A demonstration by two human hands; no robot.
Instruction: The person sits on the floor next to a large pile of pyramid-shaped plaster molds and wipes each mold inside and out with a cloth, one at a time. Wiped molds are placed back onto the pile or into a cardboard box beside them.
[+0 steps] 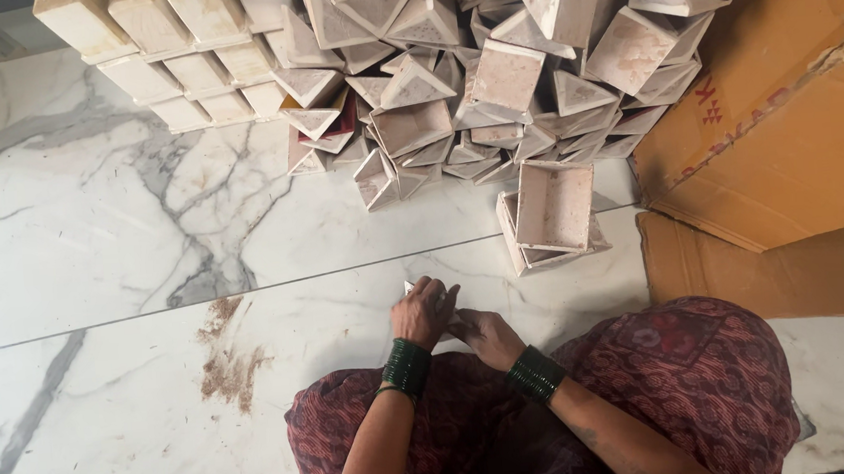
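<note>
I sit on a white marble floor point(91, 243) in a dark red patterned garment. My left hand point(423, 312) and my right hand point(485, 334) meet just in front of my knees, both closed on a small flat pale piece point(412, 288) whose corner shows above the left fingers. Green bangles circle both wrists. Directly beyond my hands stands a short stack of open pale square boxes point(553, 212). Further off lies a big heap of similar folded pale boxes point(469, 73), tipped at all angles.
Closed pale boxes stand in neat rows at the top left point(176, 46). Brown cardboard cartons point(795, 127) fill the right side, with a flattened sheet point(796, 268) beneath. A brown smear of dirt point(226, 358) marks the floor to my left.
</note>
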